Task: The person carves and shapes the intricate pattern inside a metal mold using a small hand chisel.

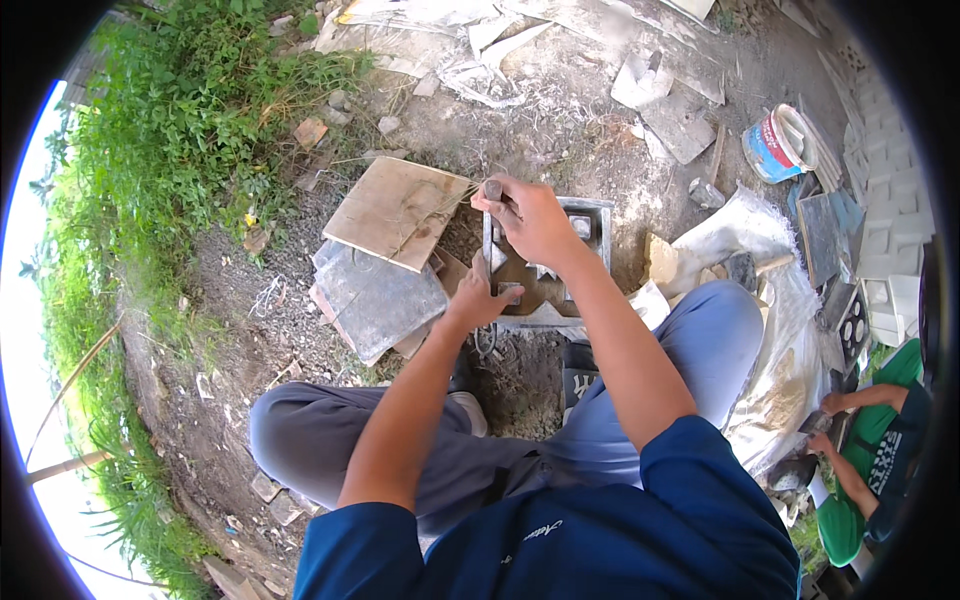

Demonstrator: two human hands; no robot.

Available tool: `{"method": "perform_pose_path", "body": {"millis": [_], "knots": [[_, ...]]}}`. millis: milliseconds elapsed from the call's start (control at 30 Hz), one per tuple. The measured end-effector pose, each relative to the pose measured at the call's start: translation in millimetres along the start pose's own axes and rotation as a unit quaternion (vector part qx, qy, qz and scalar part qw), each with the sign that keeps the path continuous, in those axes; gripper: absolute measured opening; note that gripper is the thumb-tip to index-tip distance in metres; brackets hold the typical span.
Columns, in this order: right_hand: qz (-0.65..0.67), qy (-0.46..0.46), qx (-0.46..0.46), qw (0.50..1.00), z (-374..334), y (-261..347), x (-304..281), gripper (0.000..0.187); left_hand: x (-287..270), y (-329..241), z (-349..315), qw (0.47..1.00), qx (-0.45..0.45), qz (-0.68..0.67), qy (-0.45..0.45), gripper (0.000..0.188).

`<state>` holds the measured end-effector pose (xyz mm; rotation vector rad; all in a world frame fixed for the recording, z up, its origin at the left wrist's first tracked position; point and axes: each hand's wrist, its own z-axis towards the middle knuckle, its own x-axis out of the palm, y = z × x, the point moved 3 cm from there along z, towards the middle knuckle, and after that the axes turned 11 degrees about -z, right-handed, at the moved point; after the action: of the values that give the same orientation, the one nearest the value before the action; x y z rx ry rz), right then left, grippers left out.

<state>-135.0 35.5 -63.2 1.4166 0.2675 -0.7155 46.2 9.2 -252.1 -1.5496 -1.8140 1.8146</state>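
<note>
A square grey box-like mould (545,322) lies on the ground in front of my knees, with several small block shapes standing inside it. My right hand (535,225) is closed around a short rod with a round, dark end (493,189), above the mould's far left corner. The rod's lower part is hidden by my fingers. At the mould's left wall, my left hand (474,297) grips the side, its thumb reaching over the inside. Its other fingers are partly hidden.
Left of the mould lie a tan board (395,212) and grey slabs (380,298). A white sack (765,340) with broken pieces lies beside my right knee. Farther right stand a paint bucket (778,145) and stacked pale blocks (895,200). Another person's hands (825,425) work at lower right.
</note>
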Motion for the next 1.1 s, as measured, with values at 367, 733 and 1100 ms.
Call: {"method": "perform_pose_path", "body": {"millis": [367, 733, 1100], "knots": [[-0.103, 0.137, -0.030, 0.985, 2, -18, -8, 0.009, 28, -40, -5, 0.977, -0.097, -0.031, -0.189, 0.040], [-0.004, 0.011, -0.055, 0.998, -3, -32, 18, 0.009, 29, -48, -11, 0.973, -0.104, 0.014, -0.204, 0.040], [0.433, -0.201, -0.094, 0.874, 6, 16, -74, 0.036, 28, -49, -8, 0.974, -0.090, 0.020, -0.209, 0.040]]}}
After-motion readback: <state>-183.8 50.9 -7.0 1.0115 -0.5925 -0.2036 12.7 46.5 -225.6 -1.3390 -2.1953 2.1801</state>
